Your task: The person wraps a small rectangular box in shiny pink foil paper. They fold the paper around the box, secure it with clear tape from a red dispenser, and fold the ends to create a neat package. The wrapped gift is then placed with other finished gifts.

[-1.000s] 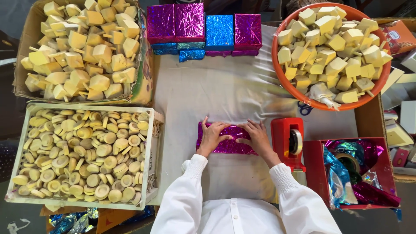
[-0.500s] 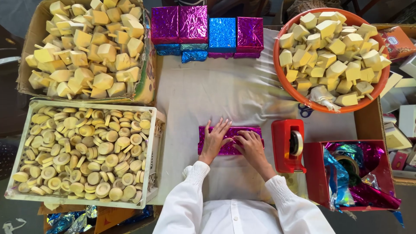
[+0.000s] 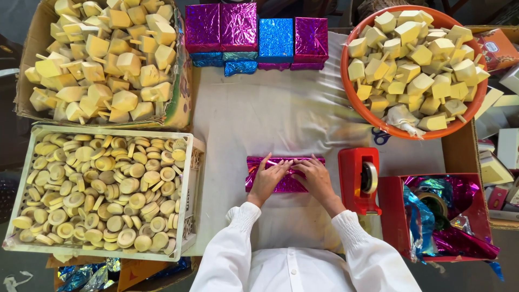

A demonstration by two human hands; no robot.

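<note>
Drawing together since half a second ago, left hand (image 3: 267, 179) and right hand (image 3: 316, 178) meeting fingertip to fingertip, pressing flat on magenta foil parcel (image 3: 254, 165) beneath them. Keeping the seam taut under the fingertips, tape dispenser (image 3: 359, 178) just right of the right fingers.

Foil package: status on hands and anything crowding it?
Left hand and right hand both flat on pink foil package. Tape dispenser close on the right, apart.

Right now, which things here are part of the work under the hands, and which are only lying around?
In use:
- left hand and right hand, both pressing on the pink foil package
- red tape dispenser, beside the right hand

Lying about:
- orange bowl of wooden blocks
- white crate of wooden discs
- wrapped boxes at the back
- scissors
</note>
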